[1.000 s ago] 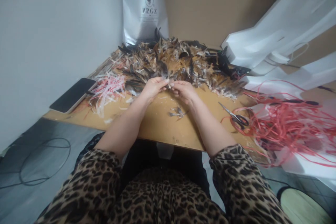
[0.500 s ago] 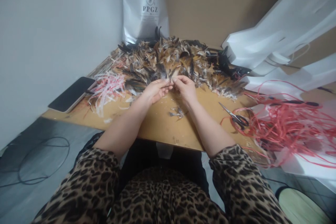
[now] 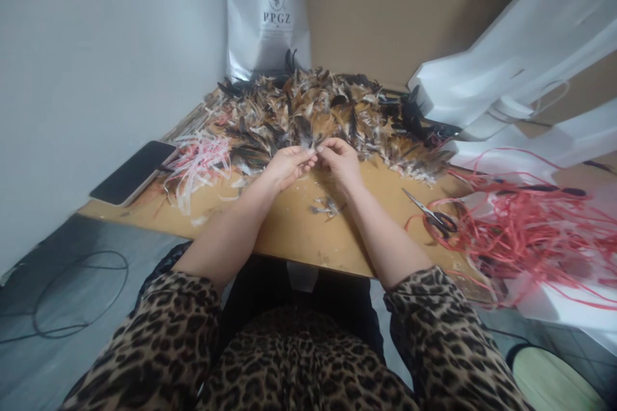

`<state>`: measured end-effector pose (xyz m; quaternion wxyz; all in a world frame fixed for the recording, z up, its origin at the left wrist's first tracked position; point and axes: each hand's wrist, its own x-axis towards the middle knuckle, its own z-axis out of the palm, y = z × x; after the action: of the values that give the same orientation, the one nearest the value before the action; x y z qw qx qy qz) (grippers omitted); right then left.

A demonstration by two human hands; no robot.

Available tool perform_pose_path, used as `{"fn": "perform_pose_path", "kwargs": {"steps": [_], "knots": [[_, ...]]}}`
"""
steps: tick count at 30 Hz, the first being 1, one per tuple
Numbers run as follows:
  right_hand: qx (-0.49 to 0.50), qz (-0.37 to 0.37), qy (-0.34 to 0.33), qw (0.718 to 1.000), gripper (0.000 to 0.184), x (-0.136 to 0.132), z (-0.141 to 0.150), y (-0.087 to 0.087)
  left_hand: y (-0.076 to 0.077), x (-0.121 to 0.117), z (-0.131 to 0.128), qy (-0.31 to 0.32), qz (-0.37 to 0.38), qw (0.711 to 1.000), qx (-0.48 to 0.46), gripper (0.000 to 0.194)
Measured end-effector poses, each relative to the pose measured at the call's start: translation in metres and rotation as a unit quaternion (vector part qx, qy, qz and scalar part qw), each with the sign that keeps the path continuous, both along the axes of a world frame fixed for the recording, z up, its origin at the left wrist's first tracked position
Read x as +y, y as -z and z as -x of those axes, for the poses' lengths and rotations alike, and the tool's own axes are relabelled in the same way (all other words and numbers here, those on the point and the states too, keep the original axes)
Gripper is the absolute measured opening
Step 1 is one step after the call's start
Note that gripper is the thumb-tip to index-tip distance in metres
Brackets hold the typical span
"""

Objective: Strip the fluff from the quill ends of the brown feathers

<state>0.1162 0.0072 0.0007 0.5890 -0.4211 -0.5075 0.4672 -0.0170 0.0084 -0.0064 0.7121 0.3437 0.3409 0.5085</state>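
Over the front of a heap of brown and black feathers (image 3: 347, 109), both hands meet with fingertips almost touching. My left hand (image 3: 288, 168) is closed in a pinch, thumb on top, at the base of what looks like a dark feather (image 3: 303, 131) pointing away from me. My right hand (image 3: 341, 162) is closed beside it, thumb and forefinger pinched near the same spot. What sits between its fingertips is too small to make out. Just below the hands lies a small cluster of feather scraps (image 3: 326, 207).
Scissors (image 3: 436, 215) lie to the right, beside a tangle of red ribbon (image 3: 540, 231). A phone (image 3: 134, 172) and a bunch of pink and white strips (image 3: 200, 157) are on the left of the wooden table (image 3: 308, 241). A silver bag (image 3: 270, 38) stands behind the heap.
The dark feather above my left fingertips shows more upright and clearer now. The fingers of my left hand have curled in slightly; my right hand has hardly moved.
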Motion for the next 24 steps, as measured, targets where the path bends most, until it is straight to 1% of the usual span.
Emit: {"fn": "perform_pose_path", "kwargs": {"steps": [3, 7, 12, 18, 21, 24], "knots": [[0.007, 0.015, -0.029, 0.999, 0.021, -0.0014, -0.0025, -0.0043, -0.001, -0.0012, -0.0001, -0.007, -0.02, 1.0, 0.012, 0.013], [-0.007, 0.024, -0.029, 0.999, 0.025, -0.002, -0.0052, -0.0059, -0.0017, -0.0024, -0.0006, -0.008, -0.042, 0.999, 0.033, 0.014], [0.001, 0.025, -0.028, 0.999, 0.025, -0.0008, -0.0057, -0.0038, 0.0, -0.0023, -0.0001, 0.011, -0.059, 0.997, 0.041, 0.016], [0.038, 0.035, -0.058, 0.997, 0.026, 0.0023, -0.0052, 0.0011, 0.002, -0.0023, 0.0038, 0.036, -0.078, 0.994, 0.061, 0.023], [0.028, 0.041, -0.075, 0.996, 0.029, 0.0027, -0.007, 0.0007, 0.0018, -0.0024, 0.0048, 0.041, -0.091, 0.991, 0.091, 0.022], [-0.002, 0.034, -0.079, 0.996, 0.031, 0.0017, -0.009, -0.0014, 0.0011, -0.0029, 0.0043, 0.036, -0.12, 0.985, 0.12, 0.019]]}}
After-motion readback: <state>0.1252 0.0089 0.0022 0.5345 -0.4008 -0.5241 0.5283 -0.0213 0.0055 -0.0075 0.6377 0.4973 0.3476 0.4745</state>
